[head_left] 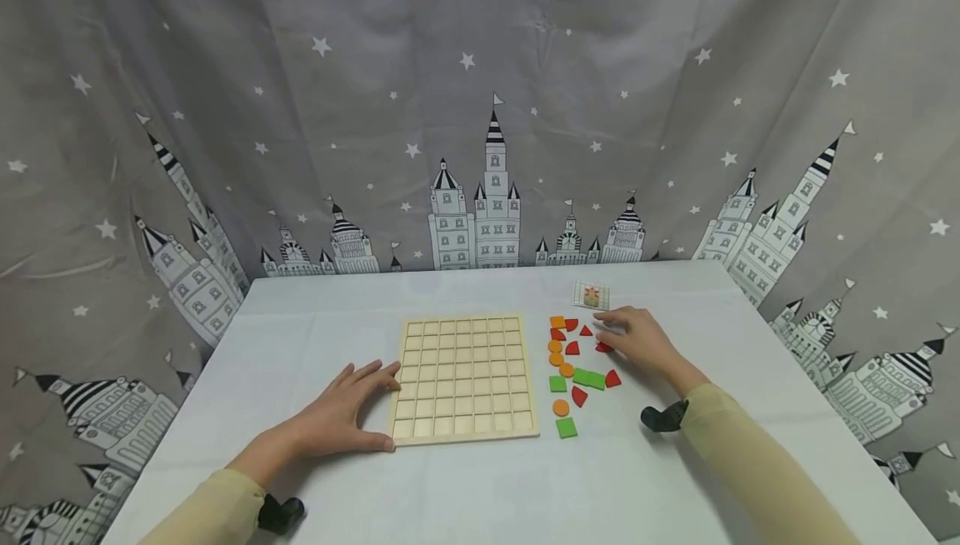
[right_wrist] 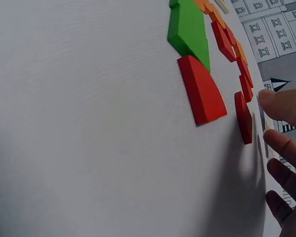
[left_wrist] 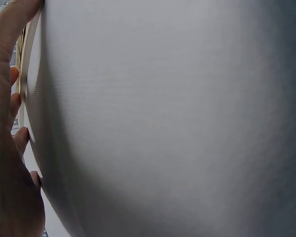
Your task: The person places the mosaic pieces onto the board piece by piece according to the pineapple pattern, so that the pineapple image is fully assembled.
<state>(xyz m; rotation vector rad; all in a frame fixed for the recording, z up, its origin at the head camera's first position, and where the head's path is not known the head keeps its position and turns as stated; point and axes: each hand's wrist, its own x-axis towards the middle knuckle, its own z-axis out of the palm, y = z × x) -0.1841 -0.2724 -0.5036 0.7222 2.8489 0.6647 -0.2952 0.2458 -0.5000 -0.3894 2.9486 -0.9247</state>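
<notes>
A pale wooden grid board (head_left: 463, 380) lies on the white table. My left hand (head_left: 333, 416) rests at its left side, thumb at the near corner and fingertips along the edge. Right of the board are scattered flat pieces: red quarter-circles (head_left: 579, 397), a small red triangle (head_left: 586, 331), orange discs (head_left: 561, 407), an orange square (head_left: 557, 322) and green squares (head_left: 566, 427). My right hand (head_left: 643, 341) is over the far right of these pieces, fingers loosely spread. Nearest to it is a red quarter-circle (right_wrist: 244, 121), apart from the fingers in the right wrist view.
A small card with a printed coloured picture (head_left: 592, 295) lies behind the pieces, just beyond my right hand. A grey curtain (head_left: 360, 112) with castles and stars hangs behind the white table (head_left: 465, 495). Dark wrist-worn devices (head_left: 281, 515) sit under both forearms.
</notes>
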